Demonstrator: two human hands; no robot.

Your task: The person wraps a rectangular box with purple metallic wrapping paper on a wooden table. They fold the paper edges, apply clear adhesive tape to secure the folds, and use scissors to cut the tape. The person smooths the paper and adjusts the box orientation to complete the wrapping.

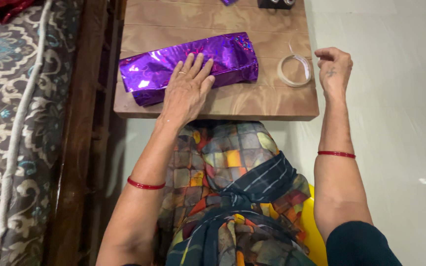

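A long box wrapped in shiny purple foil paper [223, 56] lies across a small wooden table [272, 103]. My left hand [187, 88] rests flat on the front side of the box, fingers spread, pressing the paper down. My right hand [334, 66] hovers just past the table's right edge with loosely curled fingers, holding nothing. It is right beside a roll of clear tape [295, 70] that lies flat near the table's right edge.
A patterned mattress with a white cord [11, 123] and a dark wooden frame [80, 138] run along the left. A dark object [276, 4] and a purple scrap [229, 2] sit at the table's far edge. Red foil [6, 7] lies top left. Pale floor lies to the right.
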